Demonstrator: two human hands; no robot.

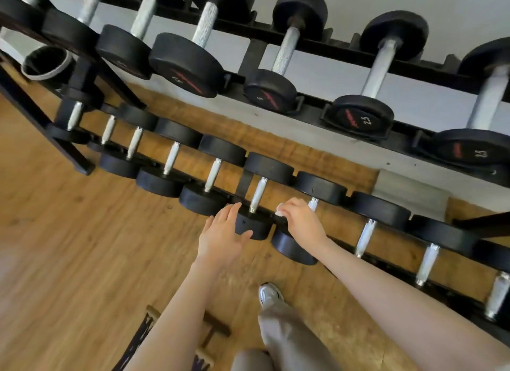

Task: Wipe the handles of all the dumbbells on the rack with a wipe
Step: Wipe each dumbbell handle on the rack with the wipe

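While our right hand (299,221) pinches the wipe (279,210) and our left (223,236) lies spread, the dumbbell (255,202) at twelve o'clock could roll.

Bright, even daylight-type light, no hard shadows. Soft sheen on the wood floor (69,232) at left, mild glare on the steel handles of the upper dumbbells (383,67). Strong wide-angle bend: rack (311,46) rails curve and tilt, worst at the edges. Motion blur on floor grain and bottom corners; centre is reasonably sharp, overall slightly soft.
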